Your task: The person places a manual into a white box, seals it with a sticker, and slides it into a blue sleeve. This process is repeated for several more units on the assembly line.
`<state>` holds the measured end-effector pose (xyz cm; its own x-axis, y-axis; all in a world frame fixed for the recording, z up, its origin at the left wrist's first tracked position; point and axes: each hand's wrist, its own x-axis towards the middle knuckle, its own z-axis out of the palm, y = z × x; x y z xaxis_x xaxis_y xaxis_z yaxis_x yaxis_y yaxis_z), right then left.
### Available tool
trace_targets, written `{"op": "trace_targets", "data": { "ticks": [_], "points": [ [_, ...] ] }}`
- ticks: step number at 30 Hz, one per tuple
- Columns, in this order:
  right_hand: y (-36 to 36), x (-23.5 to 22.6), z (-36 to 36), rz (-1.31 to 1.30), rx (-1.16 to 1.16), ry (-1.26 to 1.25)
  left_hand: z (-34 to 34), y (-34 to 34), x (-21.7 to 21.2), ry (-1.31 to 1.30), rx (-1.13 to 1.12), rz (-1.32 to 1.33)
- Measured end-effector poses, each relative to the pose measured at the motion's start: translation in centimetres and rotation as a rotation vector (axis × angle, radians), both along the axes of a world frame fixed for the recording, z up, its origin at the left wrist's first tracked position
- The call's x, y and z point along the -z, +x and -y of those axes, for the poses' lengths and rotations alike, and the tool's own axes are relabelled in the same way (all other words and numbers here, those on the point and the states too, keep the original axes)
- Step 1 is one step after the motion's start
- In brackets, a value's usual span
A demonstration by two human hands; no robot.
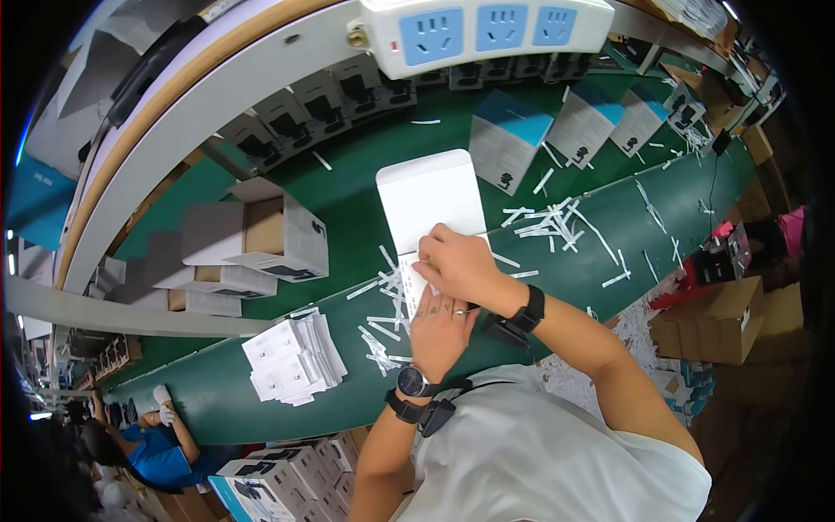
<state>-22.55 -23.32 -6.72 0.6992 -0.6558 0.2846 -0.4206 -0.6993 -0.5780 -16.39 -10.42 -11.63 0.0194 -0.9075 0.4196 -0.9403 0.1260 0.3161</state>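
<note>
Lying at the left of the green bench (261,409), a stack of white paper leaflets (294,358) is being left untouched. Beside scattered white paper strips (383,335), the left hand (442,324) is being pressed flat and open, while the right hand (458,264) is being pinched shut on the flat white cardboard box (432,202); light and easily creased, it is probably best held by its edges.

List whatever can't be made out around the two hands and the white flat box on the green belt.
- Head view: the near end of the white flat box is covered by the right hand and left hand.
- What the fingertips pinch is hidden under the right hand.
- Print on the stack of white leaflets is too small.
- The open cartons bend and blur toward the rim.
</note>
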Motion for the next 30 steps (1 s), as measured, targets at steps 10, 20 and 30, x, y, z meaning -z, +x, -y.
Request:
{"op": "trace_targets", "data": {
  "ticks": [10, 20, 30],
  "points": [
    [2.9, 0.1, 0.3, 0.302, -0.102, 0.228, -0.6, 0.6, -0.3, 0.03, 0.028, -0.032],
    [1.1, 1.5, 0.1, 0.024, -0.107, -0.055, -0.7, 1.2, 0.7, -0.043, 0.036, -0.015],
    [4.8, 1.7, -1.9, 0.283, -0.299, 0.222, -2.0, 2.2, 0.5, 0.277, 0.029, -0.125]
  ]
}}
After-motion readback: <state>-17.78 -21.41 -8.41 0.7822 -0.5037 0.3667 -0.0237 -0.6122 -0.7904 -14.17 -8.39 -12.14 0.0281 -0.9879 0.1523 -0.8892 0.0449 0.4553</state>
